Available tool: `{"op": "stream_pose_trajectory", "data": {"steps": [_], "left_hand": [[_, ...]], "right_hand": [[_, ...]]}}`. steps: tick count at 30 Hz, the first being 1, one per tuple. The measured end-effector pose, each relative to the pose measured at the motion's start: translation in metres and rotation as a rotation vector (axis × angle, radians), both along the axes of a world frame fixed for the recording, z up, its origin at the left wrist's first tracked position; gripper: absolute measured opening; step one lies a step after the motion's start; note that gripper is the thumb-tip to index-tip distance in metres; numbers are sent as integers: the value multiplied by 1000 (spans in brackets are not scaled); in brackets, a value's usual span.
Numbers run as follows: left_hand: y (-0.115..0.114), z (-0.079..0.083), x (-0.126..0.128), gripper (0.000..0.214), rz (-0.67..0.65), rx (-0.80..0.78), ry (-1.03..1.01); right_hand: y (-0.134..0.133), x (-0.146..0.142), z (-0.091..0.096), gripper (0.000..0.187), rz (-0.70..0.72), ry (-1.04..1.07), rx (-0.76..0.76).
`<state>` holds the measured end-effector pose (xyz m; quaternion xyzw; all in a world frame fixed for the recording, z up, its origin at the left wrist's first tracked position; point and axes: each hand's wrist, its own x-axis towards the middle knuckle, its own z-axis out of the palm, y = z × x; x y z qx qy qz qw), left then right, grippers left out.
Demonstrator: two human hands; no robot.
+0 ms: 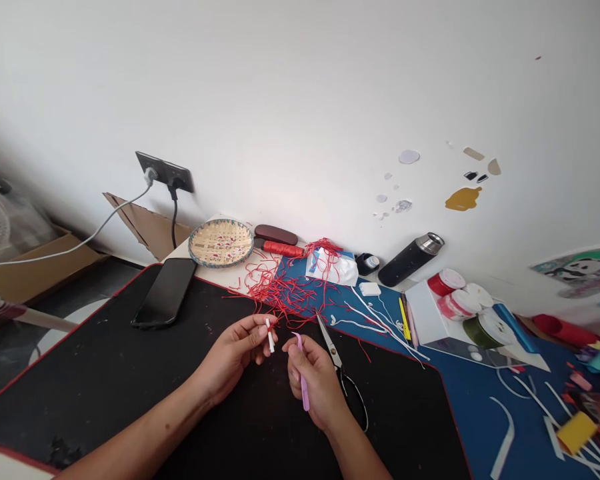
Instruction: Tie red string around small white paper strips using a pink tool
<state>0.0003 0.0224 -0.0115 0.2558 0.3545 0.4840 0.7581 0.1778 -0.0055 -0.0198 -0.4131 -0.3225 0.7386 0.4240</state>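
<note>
Pinched between thumb and fingertips of my left hand (240, 347) is a small white strip (271, 338) with a bit of red near its top. My right hand (313, 377) grips purple tweezers (305, 393), whose curved tip points up and towards the strip without touching it. Both hands are over the black mat (250, 427). Beside my right hand lies a pair of scissors (334, 353), its handles partly hidden behind that hand. A tangle of cut red threads (280, 290) is spread just beyond my hands.
A phone (165, 293) lies at the left. Along the wall are a woven basket (195, 257) with small red-and-white pieces, a red thread spool (283, 249) and a black flask (410, 260). White cords (375, 323), ribbon rolls (485, 328) and paper strips (503, 437) lie at the right.
</note>
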Motion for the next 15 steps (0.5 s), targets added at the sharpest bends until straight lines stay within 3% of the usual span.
{"op": "stream_pose_trajectory", "data": {"steps": [15], "left_hand": [[-4, -1, 8, 31, -38, 80, 77]], "right_hand": [[-1, -4, 2, 45, 42, -30, 2]]}}
